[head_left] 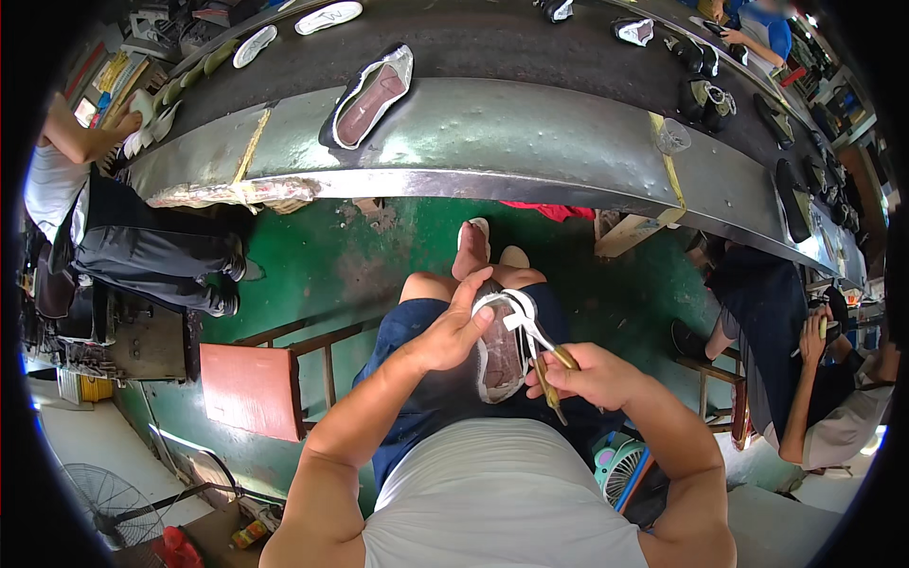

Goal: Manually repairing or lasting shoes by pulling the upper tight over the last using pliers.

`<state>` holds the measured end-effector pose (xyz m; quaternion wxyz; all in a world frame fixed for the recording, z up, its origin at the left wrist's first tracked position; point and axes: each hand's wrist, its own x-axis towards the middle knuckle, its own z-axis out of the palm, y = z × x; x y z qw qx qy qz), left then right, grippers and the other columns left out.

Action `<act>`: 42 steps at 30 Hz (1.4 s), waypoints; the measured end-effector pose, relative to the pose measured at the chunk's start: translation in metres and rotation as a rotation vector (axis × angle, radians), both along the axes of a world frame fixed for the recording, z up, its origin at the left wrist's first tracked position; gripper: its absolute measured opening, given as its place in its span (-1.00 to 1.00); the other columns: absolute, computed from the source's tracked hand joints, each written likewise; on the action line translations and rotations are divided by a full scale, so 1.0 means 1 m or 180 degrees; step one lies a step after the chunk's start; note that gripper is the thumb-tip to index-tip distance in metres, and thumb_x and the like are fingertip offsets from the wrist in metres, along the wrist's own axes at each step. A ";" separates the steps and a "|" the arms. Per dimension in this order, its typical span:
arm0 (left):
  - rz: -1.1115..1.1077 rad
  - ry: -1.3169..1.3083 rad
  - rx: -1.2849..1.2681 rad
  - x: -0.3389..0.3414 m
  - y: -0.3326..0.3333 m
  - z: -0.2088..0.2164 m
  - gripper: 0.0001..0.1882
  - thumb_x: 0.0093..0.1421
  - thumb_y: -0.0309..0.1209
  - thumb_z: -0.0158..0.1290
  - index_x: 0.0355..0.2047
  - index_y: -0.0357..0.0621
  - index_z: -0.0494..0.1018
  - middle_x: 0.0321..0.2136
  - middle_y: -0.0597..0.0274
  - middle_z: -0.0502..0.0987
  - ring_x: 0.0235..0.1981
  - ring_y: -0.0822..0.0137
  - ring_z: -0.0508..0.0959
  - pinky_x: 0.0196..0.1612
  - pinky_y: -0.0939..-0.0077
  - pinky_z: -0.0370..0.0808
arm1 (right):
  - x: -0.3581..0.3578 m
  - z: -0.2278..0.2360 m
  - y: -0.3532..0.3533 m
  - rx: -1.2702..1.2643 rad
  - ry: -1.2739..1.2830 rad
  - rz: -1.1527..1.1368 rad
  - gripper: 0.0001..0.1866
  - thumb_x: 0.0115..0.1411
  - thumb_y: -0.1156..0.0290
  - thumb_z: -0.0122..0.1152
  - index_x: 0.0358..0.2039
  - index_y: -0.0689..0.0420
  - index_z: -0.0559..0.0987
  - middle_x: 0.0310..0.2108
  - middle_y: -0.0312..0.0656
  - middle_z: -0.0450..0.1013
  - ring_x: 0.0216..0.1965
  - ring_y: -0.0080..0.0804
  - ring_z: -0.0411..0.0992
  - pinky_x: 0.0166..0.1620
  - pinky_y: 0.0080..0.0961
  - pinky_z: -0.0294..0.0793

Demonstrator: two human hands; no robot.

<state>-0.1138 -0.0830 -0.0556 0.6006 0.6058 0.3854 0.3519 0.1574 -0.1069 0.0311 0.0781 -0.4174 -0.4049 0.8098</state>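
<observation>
On my lap, over dark blue shorts, rests a shoe upper [499, 355] with its brownish sole side facing up and a pale edge around it. My left hand [454, 327] grips its far end, thumb on top and index finger stretched along the side. A white band-like loop [516, 310] curves over that end. My right hand [582, 376] is closed around a pincer-like tool [551, 364] with brass-coloured shafts. Its upper part meets the white loop, and I cannot make out exactly how they join.
Ahead runs a metal-edged conveyor bench [502, 133] carrying a lone shoe [373, 99] and more shoes farther off. A red-brown stool [251, 388] stands at my left. One person [104, 208] works at left, another [805, 379] at right. A small green fan [617, 464] sits beside my right hip.
</observation>
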 end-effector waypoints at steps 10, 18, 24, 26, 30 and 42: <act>0.0681 0.0290 0.0013 0.011 0.013 -0.027 -0.43 0.40 -0.15 0.01 0.30 -0.21 0.24 0.20 -0.09 0.36 0.24 0.09 0.36 0.29 0.30 0.28 | -0.013 -0.041 0.018 0.0887 -0.0767 0.0177 -0.79 0.40 0.33 0.07 -0.20 0.24 0.48 -0.49 -0.23 0.49 -0.54 -0.50 0.46 -0.41 -0.52 0.50; 0.0394 -0.0346 -0.0439 -0.011 0.028 -0.044 -0.51 0.39 -0.49 0.03 0.31 -0.12 0.27 0.08 0.29 0.43 0.11 0.45 0.39 0.23 0.51 0.30 | -0.025 -0.120 0.006 0.3595 -0.1502 -0.0320 -0.70 0.30 0.31 0.19 -0.10 0.29 0.50 -0.34 0.14 0.55 -0.30 0.19 0.53 -0.23 -0.10 0.54; 0.0082 -0.0958 -0.1211 -0.018 0.025 -0.015 -0.44 0.35 -0.49 0.09 0.33 -0.07 0.25 0.11 0.30 0.43 0.10 0.45 0.40 0.23 0.51 0.33 | -0.022 -0.074 -0.008 0.3628 -0.2055 0.0291 -0.71 0.30 0.32 0.17 -0.15 0.31 0.46 -0.26 0.14 0.53 -0.32 0.16 0.53 -0.23 -0.05 0.54; 0.0653 -0.0974 -0.1378 -0.001 0.019 -0.020 -0.46 0.34 -0.51 0.10 0.31 -0.06 0.28 0.04 0.30 0.46 0.07 0.48 0.41 0.19 0.56 0.35 | -0.024 -0.057 -0.013 0.3318 -0.2338 0.0555 -0.72 0.29 0.33 0.17 -0.18 0.32 0.45 -0.27 0.12 0.53 -0.33 0.15 0.53 -0.22 -0.04 0.54; 0.0856 -0.0986 -0.1371 0.010 0.015 -0.026 -0.49 0.34 -0.48 0.11 0.28 -0.09 0.30 0.04 0.31 0.45 0.06 0.50 0.40 0.18 0.51 0.36 | -0.013 -0.040 -0.003 0.2738 -0.2011 0.0727 -0.76 0.29 0.35 0.18 -0.23 0.30 0.49 -0.29 0.11 0.53 -0.34 0.08 0.54 -0.21 -0.19 0.54; 0.0422 0.0283 0.3040 -0.007 0.003 0.093 0.12 -0.13 -0.46 0.48 0.34 -0.37 0.00 0.18 -0.41 0.30 0.21 -0.33 0.38 0.28 -0.18 0.27 | 0.024 -0.071 -0.043 0.1978 -0.0408 -0.1503 -0.68 0.28 0.42 0.22 0.00 0.30 0.54 -0.33 -0.26 0.50 -0.37 -0.60 0.43 -0.24 -0.59 0.47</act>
